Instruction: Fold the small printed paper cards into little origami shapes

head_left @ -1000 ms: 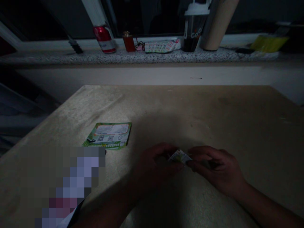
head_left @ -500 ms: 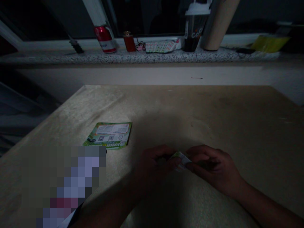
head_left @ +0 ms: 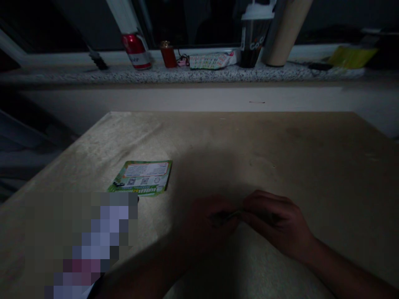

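Observation:
Both hands are close together above the near middle of the table. Between them is a small green-and-white printed piece [head_left: 233,214], paper or card, seen almost edge-on and mostly covered by fingers. My left hand [head_left: 207,218], in deep shadow, is closed with thumb and forefinger on its left part. A pinch of my right hand [head_left: 279,218] grips the right end. To the left, apart from the hands, a green printed packet or card [head_left: 146,176] with text panels and square codes lies flat on the table.
The pale table [head_left: 296,158] reaches a wall below a speckled sill [head_left: 174,75]. On the sill stand a red can [head_left: 136,52], an orange bottle [head_left: 168,56], a crumpled wrapper [head_left: 208,61], a lidded cup [head_left: 254,39] and a tan cylinder [head_left: 286,37]. A pixelated patch [head_left: 102,232] hides the lower left.
The small printed piece has turned from showing its face to nearly edge-on, and less of it shows. Both hands have drawn slightly closer together. The packet on the table stays put.

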`<state>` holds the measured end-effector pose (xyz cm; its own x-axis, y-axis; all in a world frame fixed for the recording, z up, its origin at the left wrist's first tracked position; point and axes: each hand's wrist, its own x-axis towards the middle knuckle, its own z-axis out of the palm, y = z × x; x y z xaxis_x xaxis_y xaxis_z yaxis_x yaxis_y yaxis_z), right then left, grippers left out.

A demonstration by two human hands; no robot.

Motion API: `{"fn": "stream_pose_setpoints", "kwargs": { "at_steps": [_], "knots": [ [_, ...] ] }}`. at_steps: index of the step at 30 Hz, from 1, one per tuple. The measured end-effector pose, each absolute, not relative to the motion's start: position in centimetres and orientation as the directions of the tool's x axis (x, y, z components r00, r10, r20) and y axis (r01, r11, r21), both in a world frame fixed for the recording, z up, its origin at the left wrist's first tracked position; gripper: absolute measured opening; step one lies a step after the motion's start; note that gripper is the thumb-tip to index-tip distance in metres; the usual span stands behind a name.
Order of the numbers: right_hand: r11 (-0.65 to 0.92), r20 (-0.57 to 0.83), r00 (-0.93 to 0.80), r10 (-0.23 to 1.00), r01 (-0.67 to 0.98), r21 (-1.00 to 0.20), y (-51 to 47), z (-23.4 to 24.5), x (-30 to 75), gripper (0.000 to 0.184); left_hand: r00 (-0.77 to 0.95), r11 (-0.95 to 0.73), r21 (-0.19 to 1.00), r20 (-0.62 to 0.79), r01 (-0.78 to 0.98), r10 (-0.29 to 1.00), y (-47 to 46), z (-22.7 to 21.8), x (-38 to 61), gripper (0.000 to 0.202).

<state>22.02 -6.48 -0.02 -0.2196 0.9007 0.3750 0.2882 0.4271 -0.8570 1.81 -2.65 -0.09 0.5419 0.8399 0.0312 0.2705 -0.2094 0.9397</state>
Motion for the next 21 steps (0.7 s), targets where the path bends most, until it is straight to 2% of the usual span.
{"fn": "stream_pose_setpoints", "kwargs": {
  "at_steps": [3,8,14,21],
  "knots": [
    [0.425,0.37,-0.221,0.902,0.313,-0.849,-6.5,0.0,21.9,0.006,0.56,-0.227,0.933,0.033,0.28,0.828,-2.7,0.0,1.9,0.014],
    [0.399,0.361,-0.173,0.916,0.307,-0.864,-6.6,0.1,21.8,0.009,0.562,-0.151,0.934,-0.061,0.323,0.825,-2.8,0.5,1.9,0.019],
    [0.297,0.308,0.003,0.952,0.256,-0.92,-6.4,0.4,21.9,0.012,0.589,0.129,0.943,-0.295,0.307,0.752,-2.8,0.1,1.8,0.03],
    [0.12,0.126,0.017,0.992,0.209,-0.971,-6.3,0.3,22.5,0.015,0.462,0.232,0.953,-0.299,0.197,0.835,-2.1,-0.6,1.6,0.022]
  ]
}}
